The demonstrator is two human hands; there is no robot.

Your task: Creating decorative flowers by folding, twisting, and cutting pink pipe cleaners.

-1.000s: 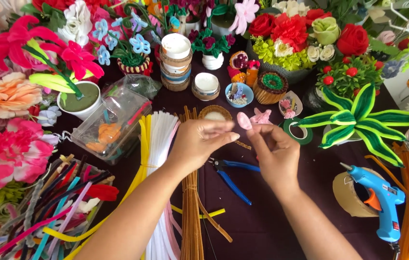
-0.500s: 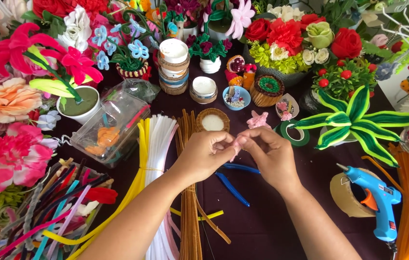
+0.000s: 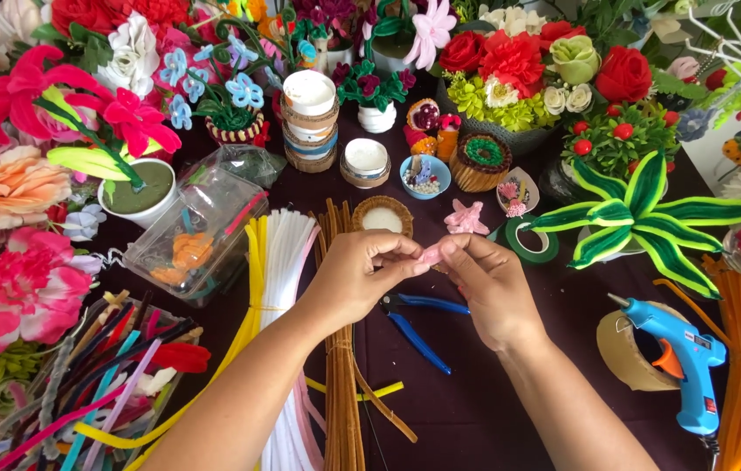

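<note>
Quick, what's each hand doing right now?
Left hand: pinched shut on the pink piece.
Right hand: pinched shut on the same pink piece.

Both bare forearms are angling inward, left hand [image 3: 360, 277] and right hand [image 3: 486, 288] meeting fingertip to fingertip, pinching.

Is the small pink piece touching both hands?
Touching. The head view shows the small pink piece pinched between fingertips of the left hand and right hand.
</note>
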